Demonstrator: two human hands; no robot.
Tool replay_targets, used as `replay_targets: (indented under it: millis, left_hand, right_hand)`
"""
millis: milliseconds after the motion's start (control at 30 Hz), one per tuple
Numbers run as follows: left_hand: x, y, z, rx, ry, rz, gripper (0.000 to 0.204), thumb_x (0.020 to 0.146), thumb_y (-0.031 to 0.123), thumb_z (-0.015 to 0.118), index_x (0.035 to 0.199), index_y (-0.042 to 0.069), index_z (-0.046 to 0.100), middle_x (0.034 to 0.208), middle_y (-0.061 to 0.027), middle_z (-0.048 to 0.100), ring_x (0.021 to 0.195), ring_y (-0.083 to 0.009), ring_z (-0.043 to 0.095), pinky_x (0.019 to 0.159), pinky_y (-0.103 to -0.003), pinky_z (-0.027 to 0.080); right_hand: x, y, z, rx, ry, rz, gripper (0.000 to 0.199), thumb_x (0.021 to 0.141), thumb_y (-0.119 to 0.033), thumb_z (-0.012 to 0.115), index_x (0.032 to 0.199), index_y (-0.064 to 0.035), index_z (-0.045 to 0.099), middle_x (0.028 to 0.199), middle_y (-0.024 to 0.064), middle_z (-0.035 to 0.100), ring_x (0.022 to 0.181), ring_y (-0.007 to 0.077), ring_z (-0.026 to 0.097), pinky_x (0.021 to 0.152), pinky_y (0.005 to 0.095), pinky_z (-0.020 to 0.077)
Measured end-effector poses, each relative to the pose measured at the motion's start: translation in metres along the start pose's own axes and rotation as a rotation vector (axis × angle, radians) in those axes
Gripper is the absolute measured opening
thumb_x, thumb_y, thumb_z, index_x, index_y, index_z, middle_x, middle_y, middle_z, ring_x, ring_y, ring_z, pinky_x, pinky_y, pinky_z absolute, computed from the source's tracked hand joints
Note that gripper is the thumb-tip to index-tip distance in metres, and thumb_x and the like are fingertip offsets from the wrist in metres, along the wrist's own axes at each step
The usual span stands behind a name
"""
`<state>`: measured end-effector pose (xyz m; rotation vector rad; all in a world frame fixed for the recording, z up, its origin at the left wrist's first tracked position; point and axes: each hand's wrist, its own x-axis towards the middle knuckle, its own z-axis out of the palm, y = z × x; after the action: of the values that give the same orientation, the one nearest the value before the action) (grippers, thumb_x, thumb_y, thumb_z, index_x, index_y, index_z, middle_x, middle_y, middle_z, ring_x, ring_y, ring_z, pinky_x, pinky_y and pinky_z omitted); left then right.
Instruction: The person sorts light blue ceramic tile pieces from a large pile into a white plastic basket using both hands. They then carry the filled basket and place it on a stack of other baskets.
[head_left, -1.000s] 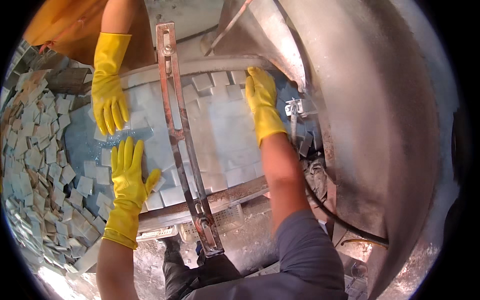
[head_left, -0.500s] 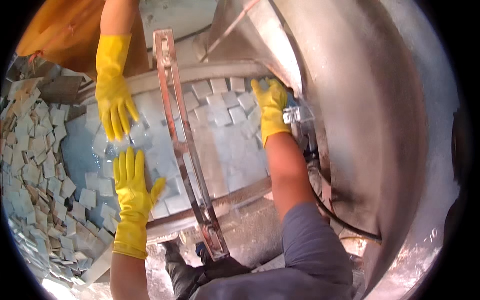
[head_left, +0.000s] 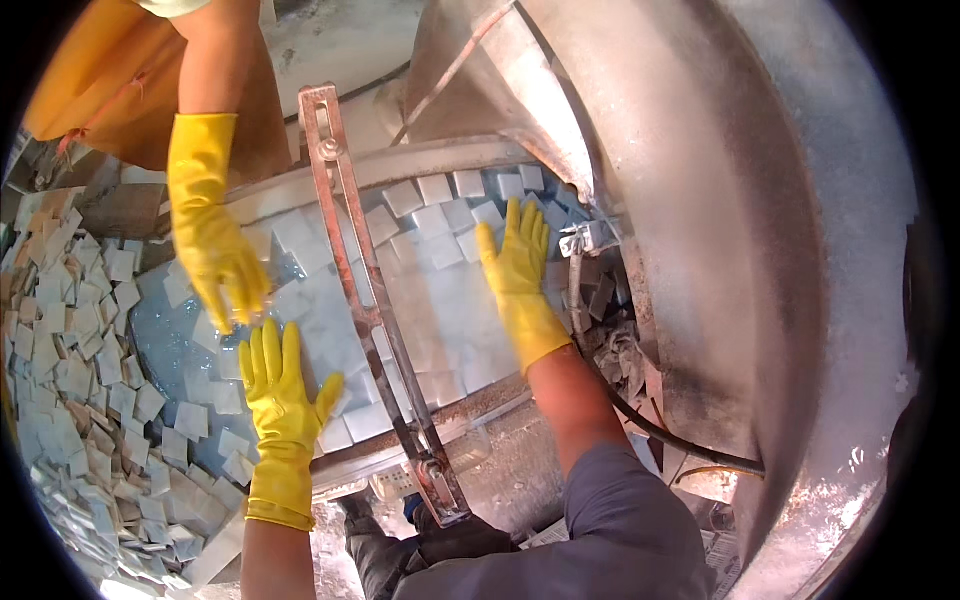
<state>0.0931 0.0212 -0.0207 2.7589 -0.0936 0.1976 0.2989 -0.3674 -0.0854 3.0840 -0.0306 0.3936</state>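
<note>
My left hand (head_left: 280,410), in a yellow rubber glove, lies flat with fingers stretched and thumb apart over pale square tiles at the left part of a wet belt (head_left: 170,330). A co-worker's yellow-gloved hand (head_left: 222,265) reaches in from the far side, its fingertips close to mine. My right hand (head_left: 520,275), gloved alike, rests open with fingers spread on the tiles right of the metal bar. Beyond it, several pale tiles (head_left: 435,188) lie in uneven rows. Haze and water blur the tile edges, and I see nothing gripped in either of my hands.
A rusty slotted metal bar (head_left: 335,190) crosses above the belt between my hands. Loose tiles (head_left: 75,380) are heaped at the left. To the right stand a large curved metal housing (head_left: 720,250), a small clamp-like fitting (head_left: 588,238) and a black hose (head_left: 690,450).
My right hand has come nearer and slightly left, away from the belt's far right corner, uncovering tiles there. The co-worker's hand has moved nearer, and its fingers have curled. The view has shifted a little.
</note>
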Motion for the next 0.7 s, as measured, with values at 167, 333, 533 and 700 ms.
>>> replay_targets:
  millis: [167,333,533,700]
  left_hand:
    - [-0.002,0.007,0.007,0.002,0.007,0.064,0.09,0.088,0.048,0.081,0.157,-0.002,0.052,0.162,-0.0327,0.048,0.151,-0.0518,0.043,0.13,-0.065,0.025]
    - [-0.013,-0.002,0.004,0.044,0.047,0.026,0.089,0.088,0.047,0.081,0.157,-0.001,0.052,0.162,-0.0321,0.048,0.15,-0.052,0.044,0.13,-0.064,0.027]
    - [0.001,0.019,0.011,0.017,0.059,0.084,0.084,0.092,0.043,0.081,0.158,0.0,0.052,0.162,-0.0322,0.047,0.15,-0.0521,0.043,0.129,-0.062,0.029]
    - [-0.004,-0.003,0.017,0.047,0.123,0.099,0.086,0.091,0.04,0.082,0.159,0.0,0.05,0.163,-0.0315,0.048,0.151,-0.0504,0.044,0.129,-0.062,0.029]
  right_hand:
    - [0.034,0.017,-0.011,0.058,-0.103,0.204,0.083,0.107,-0.062,0.051,0.166,-0.005,0.044,0.17,0.0322,0.038,0.158,0.0501,0.033,0.131,0.0582,0.0222]
    - [-0.015,0.002,-0.019,0.233,-0.122,0.257,0.09,0.103,-0.067,0.053,0.167,-0.0038,0.04,0.171,0.0313,0.036,0.157,0.0487,0.035,0.129,0.0591,0.0295]
    - [0.025,0.014,-0.037,0.341,-0.124,0.702,0.088,0.105,-0.061,0.057,0.166,-0.0007,0.039,0.166,0.0308,0.046,0.151,0.0461,0.048,0.125,0.0635,0.0334]
    - [-0.089,-0.024,-0.053,0.243,0.226,0.205,0.073,0.108,-0.05,0.058,0.161,-0.0017,0.05,0.158,0.0323,0.054,0.149,0.0518,0.047,0.128,0.0551,0.0349]
